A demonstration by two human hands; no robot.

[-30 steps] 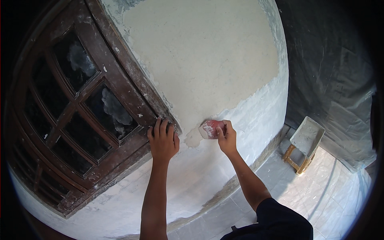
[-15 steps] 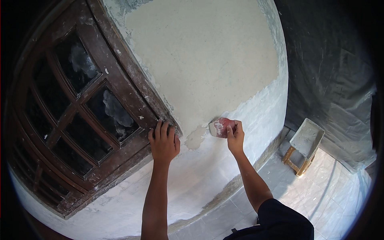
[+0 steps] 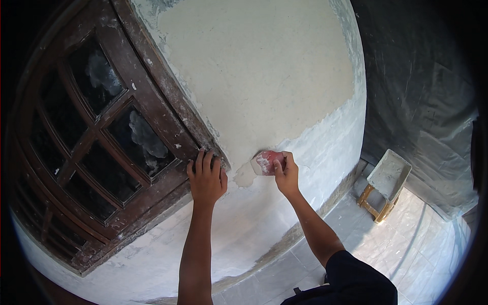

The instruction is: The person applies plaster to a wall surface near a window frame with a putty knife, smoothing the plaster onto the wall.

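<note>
Partly, the right hand (image 3: 287, 175) hides the scraper (image 3: 268, 162) it grips; the left hand (image 3: 206, 178) lies spread on woodwork (image 3: 118, 46).

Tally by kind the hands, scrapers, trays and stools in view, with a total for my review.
Hands: 2 (left hand, right hand)
Red scraper: 1
Tray: 1
Stool: 1
Total: 5

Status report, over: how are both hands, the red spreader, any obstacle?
Left hand on window frame, lower corner. Right hand holding red putty spreader at plastered wall. Nothing seen in its way; tray on stool stands apart.
</note>
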